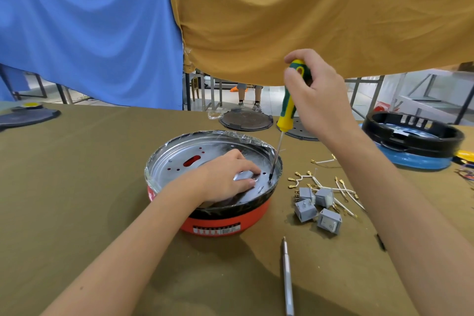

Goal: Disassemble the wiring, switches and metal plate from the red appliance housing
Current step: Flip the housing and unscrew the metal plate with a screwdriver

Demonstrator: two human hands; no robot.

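Observation:
The red appliance housing (pixel 220 223) stands mid-table with a round silver metal plate (pixel 184 159) set inside its black rim. My left hand (pixel 225 177) rests on the plate's right part, fingers bent over a small shiny bracket. My right hand (pixel 313 92) grips the green and yellow screwdriver (pixel 288 110) by its handle. The shaft slants down and its tip sits on a screw near the plate's right edge. To the right of the housing lie several grey switches (pixel 318 208) and white wires (pixel 331 187) with brass terminals.
A slim silver driver (pixel 287 272) lies near the front edge. Dark round lids (pixel 246 120) sit at the back, another at far left (pixel 25 117). A black and blue housing (pixel 415 141) stands at the right. Blue and mustard cloths hang above; a person stands beyond the table.

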